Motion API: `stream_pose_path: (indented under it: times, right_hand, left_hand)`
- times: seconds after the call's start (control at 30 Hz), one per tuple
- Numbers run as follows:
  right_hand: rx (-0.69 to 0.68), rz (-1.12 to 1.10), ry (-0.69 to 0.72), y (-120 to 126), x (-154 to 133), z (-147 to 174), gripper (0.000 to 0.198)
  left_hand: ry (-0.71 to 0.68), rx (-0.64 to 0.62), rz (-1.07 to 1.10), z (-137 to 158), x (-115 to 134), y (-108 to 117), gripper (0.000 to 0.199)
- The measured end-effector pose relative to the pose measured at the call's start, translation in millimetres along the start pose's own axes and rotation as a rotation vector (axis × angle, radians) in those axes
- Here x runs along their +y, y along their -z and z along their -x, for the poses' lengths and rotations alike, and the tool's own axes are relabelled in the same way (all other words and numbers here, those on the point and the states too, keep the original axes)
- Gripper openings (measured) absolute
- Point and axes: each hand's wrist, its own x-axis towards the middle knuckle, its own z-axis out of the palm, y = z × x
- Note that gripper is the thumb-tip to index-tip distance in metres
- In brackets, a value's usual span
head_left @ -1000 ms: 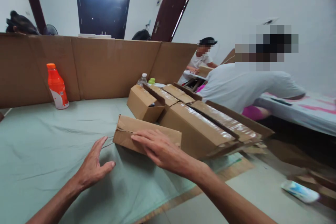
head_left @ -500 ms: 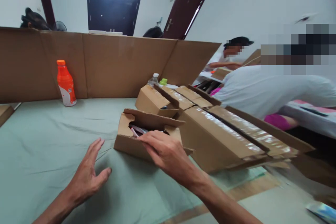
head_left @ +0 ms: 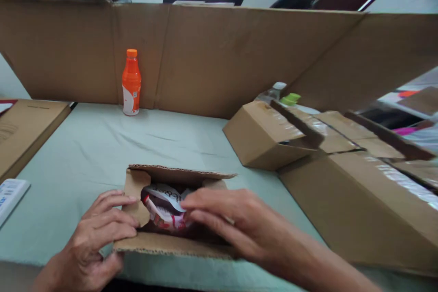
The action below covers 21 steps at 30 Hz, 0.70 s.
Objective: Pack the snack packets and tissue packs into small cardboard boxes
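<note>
Open brown rectangular cardboard box (head_left: 174,245) is sitting on the pale green cloth-covered table (head_left: 171,134), both hands attending.
The left hand (head_left: 91,237) is gripping the box's left end, fingers lying over the short flap, thumb sitting near the front corner. The right hand (head_left: 236,216) is reaching over the right end, fingers extended and close together at the pink-and-white printed packet (head_left: 167,220) inside; whether they are pinching it cannot be told. An orange plastic bottle (head_left: 132,84) is standing upright before the brown cardboard partition (head_left: 239,54).
</note>
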Motion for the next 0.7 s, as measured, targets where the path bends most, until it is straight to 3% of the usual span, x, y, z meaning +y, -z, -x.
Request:
stream_pose_path:
  times: [0.13,0.27,0.43,0.57,0.7]
  right_hand:
    - [-0.076,0.143,-0.075,8.8,22.0,-9.4,0.024]
    - [-0.205,0.386,-0.097,3.8,12.4,-18.7,0.03]
    - [-0.387,0.585,-0.103,-8.0,7.0,-35.2,0.003]
    - [-0.383,0.564,-0.032,-10.2,8.7,-35.8,0.011]
    - [-0.352,0.539,-0.051,-20.7,8.2,-34.7,0.014]
  left_hand:
    - [-0.023,0.003,0.021,3.4,-0.8,4.0,0.043]
    - [-0.014,0.008,0.064,3.8,-4.9,-1.4,0.041]
    - [-0.018,0.029,0.069,7.4,-7.8,-6.6,0.04]
    - [0.027,0.023,0.064,10.7,-7.2,-9.0,0.04]
    - [0.05,0.029,0.078,10.3,-7.1,-12.5,0.036]
